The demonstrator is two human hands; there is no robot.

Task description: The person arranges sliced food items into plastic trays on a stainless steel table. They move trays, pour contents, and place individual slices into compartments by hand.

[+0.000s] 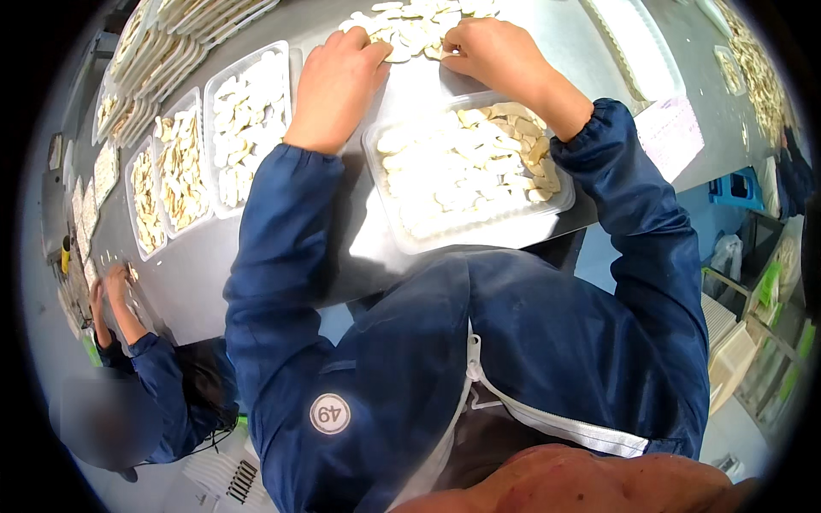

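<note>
A pile of pale, flat dried slices (410, 29) lies on the steel table (410, 90) at the top of the view. At the pile's left edge is my left hand (338, 83), its fingers bent over the slices and its fingertips partly hidden. On the other side my right hand (500, 61) pinches a pale slice between thumb and fingers at the pile's edge. Below both hands, close to my body, stands a clear plastic tray (420, 243) holding a layer of similar slices (487, 154). Glare washes out the left part of that tray.
Several filled trays (247, 122) stand on the left, beside stacked trays (154, 70). At right are a white tray (641, 45), a paper sheet (670, 138) and a heap of slices (757, 70). A co-worker's hands (115, 282) work at far left. A blue stool (736, 189) stands beyond the table.
</note>
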